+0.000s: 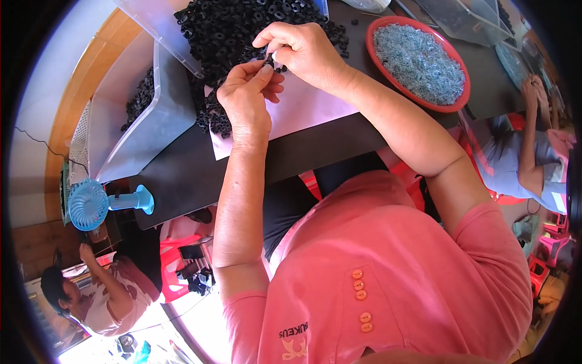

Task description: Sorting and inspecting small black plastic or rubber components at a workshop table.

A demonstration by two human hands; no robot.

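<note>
Both hands are meeting at upper centre of the frame: left hand (245, 100) and right hand (300, 51) are each pinching a small black ring (271, 59) between fingertips, apparently fitting pieces together. The black ring pile (242, 27) is lying just above them, spilling onto a pink sheet (303, 109) on the dark table (182, 176). The red bowl of pale blue-grey small parts (418, 64) is sitting upper right. Next move likely calls for fine fingertip alignment.
</note>
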